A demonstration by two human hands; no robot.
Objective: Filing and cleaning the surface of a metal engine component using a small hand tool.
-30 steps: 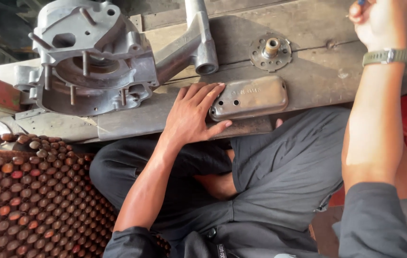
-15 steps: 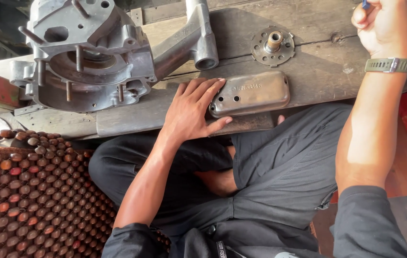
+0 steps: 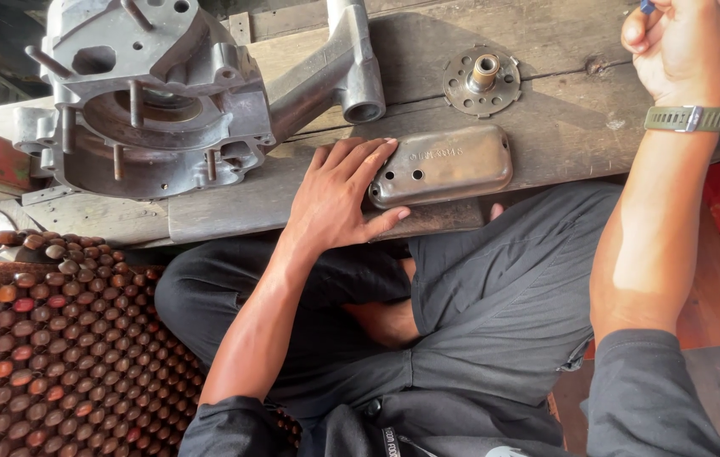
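Oblong metal cover (image 3: 443, 165) pinned flat on the wooden table (image 3: 563, 144) under the left hand (image 3: 339, 199).

The left hand's grip is spread open, with the fingertips pressed on the cover's near-left end and nothing clasped; the cover could be skidded off the table's near edge if the press is uneven. Its long axis is laid left to right along that edge, domed face up. Beyond the grip an engine casing (image 3: 182, 93) and a round flange (image 3: 483, 80) are seen. The right hand (image 3: 681, 46) is closed on a small blue object (image 3: 647, 6).
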